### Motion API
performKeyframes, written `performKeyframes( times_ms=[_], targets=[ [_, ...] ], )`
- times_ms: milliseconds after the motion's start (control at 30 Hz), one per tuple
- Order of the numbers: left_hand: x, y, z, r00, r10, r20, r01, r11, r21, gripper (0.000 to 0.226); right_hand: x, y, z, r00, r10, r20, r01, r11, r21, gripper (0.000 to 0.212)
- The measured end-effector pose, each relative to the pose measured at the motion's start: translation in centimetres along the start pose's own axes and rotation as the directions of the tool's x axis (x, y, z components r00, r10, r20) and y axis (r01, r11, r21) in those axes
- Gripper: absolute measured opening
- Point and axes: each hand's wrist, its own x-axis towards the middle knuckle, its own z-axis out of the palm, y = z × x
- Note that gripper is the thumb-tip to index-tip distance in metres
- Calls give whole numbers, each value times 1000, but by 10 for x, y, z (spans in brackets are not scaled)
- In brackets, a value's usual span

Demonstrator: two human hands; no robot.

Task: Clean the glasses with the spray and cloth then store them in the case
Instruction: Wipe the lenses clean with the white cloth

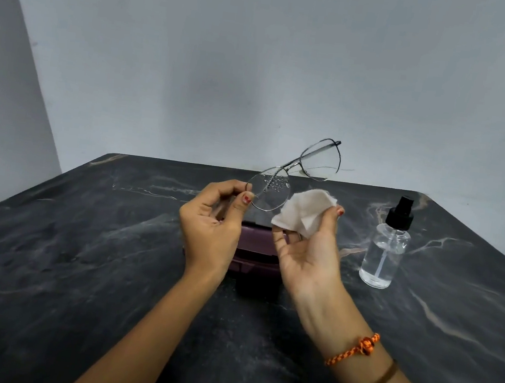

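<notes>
My left hand [212, 221] pinches the thin metal-framed glasses [271, 192] at the rim of the near lens and holds them up above the table. That lens carries drops of liquid. My right hand [307, 249] holds a small white cloth [302, 212] between thumb and fingers, just right of the wet lens. A dark purple case [255, 246] lies on the table under both hands, partly hidden by them. A clear spray bottle [385, 249] with a black nozzle stands upright to the right.
The dark marbled table [78, 249] ends at a grey wall [260, 65] behind it. Its far edge runs just behind the glasses.
</notes>
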Motion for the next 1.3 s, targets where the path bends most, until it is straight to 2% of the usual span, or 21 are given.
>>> performKeyframes(
  times_ms=[100,200,433,600,767,867,1000,1167,1300],
  targets=[
    [1,0,-1,1000,2,-24,-3,1000,-24,34,2,-5,-2,995,-27,-91,27,1000,-2,43],
    [-1,1,1,1000,10,-8,-10,1000,-4,34,0,-5,-1,995,-50,-90,50,999,4,41],
    [-9,0,4,998,-24,61,21,999,50,33,-4,-3,2,1000,-14,9,13,997,75,50],
    [-8,-1,4,998,-42,50,38,997,66,32,-7,-3,3,995,30,90,-42,990,134,54],
    [-7,0,5,999,-54,-2,54,998,42,33,-7,-5,6,981,74,180,-95,989,112,56],
    [-6,0,5,998,-53,-16,54,998,37,34,-7,-7,7,971,96,218,-109,993,51,49],
    [-6,1,5,999,-47,-21,48,999,26,35,-11,1,5,962,47,269,-35,998,-48,23],
    [-7,3,3,996,6,86,-14,996,93,36,-13,3,6,944,-29,328,32,999,-4,20],
    [-10,5,4,975,97,201,-134,974,184,23,-9,-2,6,949,-111,295,124,992,-26,20]
  ],
)
